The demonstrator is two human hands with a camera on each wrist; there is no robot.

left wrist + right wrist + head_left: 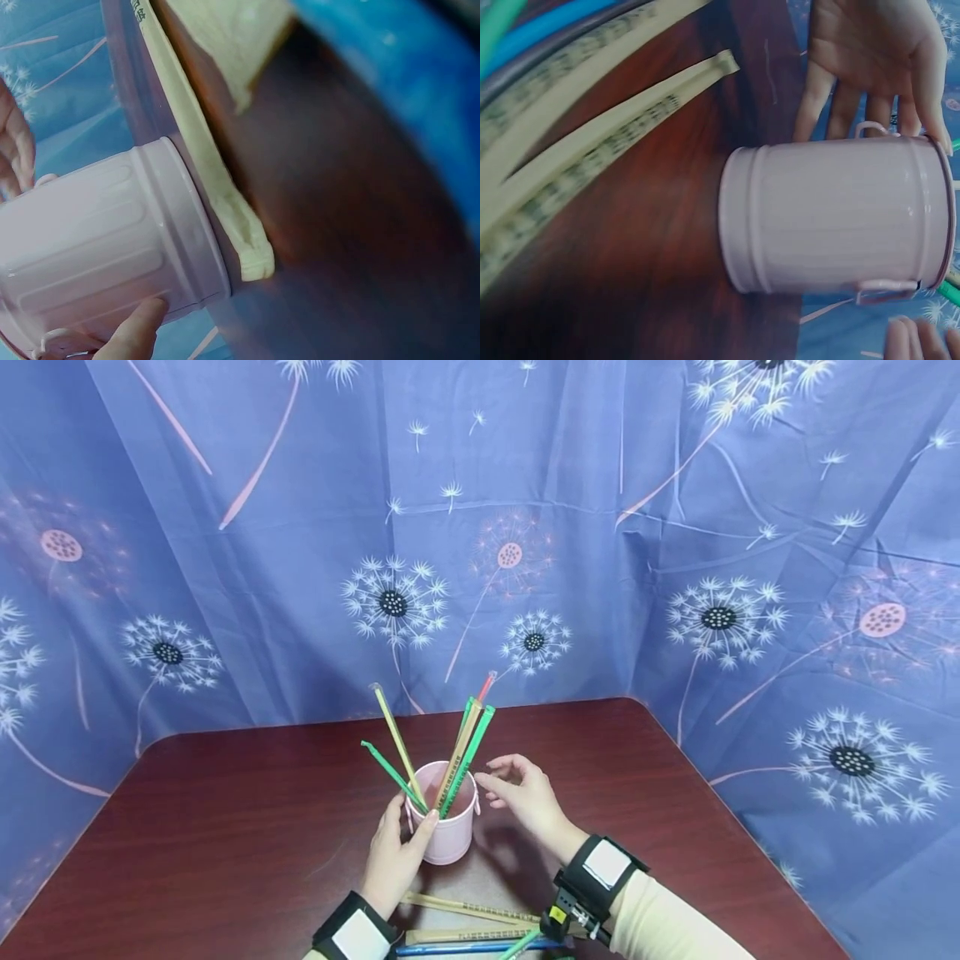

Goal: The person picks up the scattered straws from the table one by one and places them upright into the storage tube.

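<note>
A small pink bucket (447, 845) with side handles stands upright on the table. Several wrapped drinking straws lean in it: a yellow straw (393, 727) and a short green straw (386, 764) to the left, a brown paper-wrapped straw (458, 760), more green and a red straw (487, 683) to the right. My left hand (396, 860) steadies the bucket at its left front, thumb at the rim, fairly straight fingers along the wall. Just right of the rim is my right hand (527, 797), its fingers loosely bent and holding nothing.
In front of the bucket lie brown paper-wrapped straws (465, 936), a blue straw (450, 950) and a green one, partly under the right forearm. The dark red table (247, 827) is backed by a blue dandelion-print curtain (285, 635).
</note>
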